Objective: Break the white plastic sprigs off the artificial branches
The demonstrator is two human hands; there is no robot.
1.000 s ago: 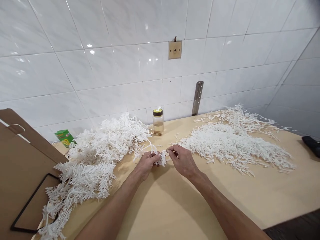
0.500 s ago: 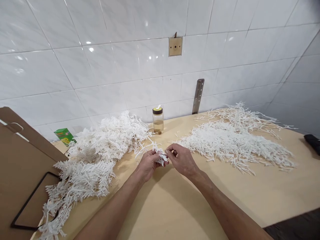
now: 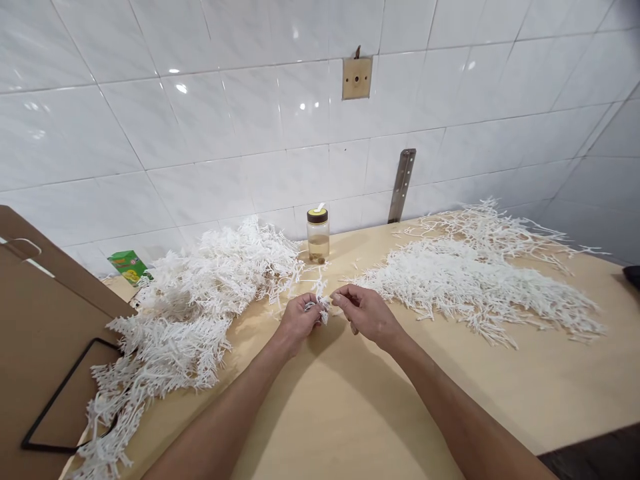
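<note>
My left hand (image 3: 297, 321) is closed around a small white branched sprig (image 3: 324, 308), whose thin twigs stick out past the fingers and up toward the bottle. Close at its right side, my right hand (image 3: 369, 315) has thumb and forefinger pinched together at the sprig's edge; what lies between the fingertips is too small to make out. A big heap of white branched sprigs (image 3: 200, 287) spreads over the table to the left. Right of my hands lies a flatter pile of short white pieces (image 3: 480, 283), with longer bare stems (image 3: 500, 227) behind it.
A lidded clear bottle (image 3: 319, 241) of liquid stands behind my hands. At the left are a cardboard sheet (image 3: 45, 300), a black wire frame (image 3: 55, 400) and a green carton (image 3: 128, 268). A metal bracket (image 3: 402, 185) rises against the tiled wall (image 3: 225, 127).
The sprig has turned in my left hand, with a branch now pointing up and away. My right hand's fingers have shifted slightly beside it. The view has tilted a little.
</note>
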